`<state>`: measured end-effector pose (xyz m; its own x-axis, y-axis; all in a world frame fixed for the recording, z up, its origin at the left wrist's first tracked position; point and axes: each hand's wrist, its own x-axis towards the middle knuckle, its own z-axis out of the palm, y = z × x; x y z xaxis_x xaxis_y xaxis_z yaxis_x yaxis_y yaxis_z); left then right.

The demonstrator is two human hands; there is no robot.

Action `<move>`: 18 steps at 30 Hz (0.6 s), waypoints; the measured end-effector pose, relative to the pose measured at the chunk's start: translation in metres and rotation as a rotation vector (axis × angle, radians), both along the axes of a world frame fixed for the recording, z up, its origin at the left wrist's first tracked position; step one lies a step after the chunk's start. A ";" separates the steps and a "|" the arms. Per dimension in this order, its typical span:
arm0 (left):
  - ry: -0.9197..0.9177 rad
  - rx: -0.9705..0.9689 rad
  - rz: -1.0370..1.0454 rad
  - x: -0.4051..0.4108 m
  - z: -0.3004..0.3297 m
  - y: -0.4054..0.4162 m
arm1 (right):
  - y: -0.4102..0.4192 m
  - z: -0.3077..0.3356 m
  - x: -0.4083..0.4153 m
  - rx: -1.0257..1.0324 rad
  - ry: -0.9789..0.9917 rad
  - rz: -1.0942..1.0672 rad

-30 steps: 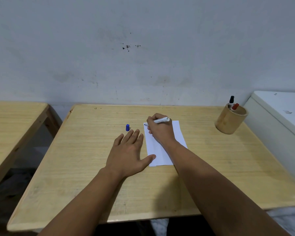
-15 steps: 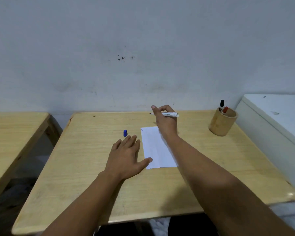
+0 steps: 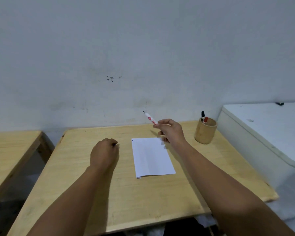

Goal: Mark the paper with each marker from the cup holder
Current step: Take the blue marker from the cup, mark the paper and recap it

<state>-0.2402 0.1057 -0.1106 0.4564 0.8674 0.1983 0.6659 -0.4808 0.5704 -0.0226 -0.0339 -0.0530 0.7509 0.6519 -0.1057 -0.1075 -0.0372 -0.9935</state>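
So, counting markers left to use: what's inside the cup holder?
Two markers stand in the cup holder: a black-capped marker and a red-capped marker. Its wall hides their barrels and anything lower.

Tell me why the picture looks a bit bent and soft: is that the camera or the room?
Head view: the wide lens bows the table edges and stretches both forearms near the frame; light is flat and dim, with soft shadows beside the right hand and cup holder; the marker is slightly smeared; no glare.
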 end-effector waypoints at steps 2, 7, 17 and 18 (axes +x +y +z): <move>-0.131 -0.099 0.022 0.003 0.005 0.004 | -0.006 -0.006 0.000 -0.054 -0.062 0.043; -0.685 -0.672 0.039 0.027 0.051 -0.002 | -0.014 -0.014 -0.005 -0.036 -0.221 0.149; -0.790 -0.727 -0.031 0.058 0.091 -0.033 | -0.023 0.004 -0.007 0.048 -0.331 0.094; -0.786 -0.716 -0.035 0.061 0.093 -0.037 | -0.025 0.006 -0.006 0.048 -0.344 0.091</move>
<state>-0.1787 0.0686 -0.0178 0.4487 0.8877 -0.1034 -0.0196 0.1255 0.9919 -0.0288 -0.0592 -0.0470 0.6754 0.7161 0.1758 0.2352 0.0168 -0.9718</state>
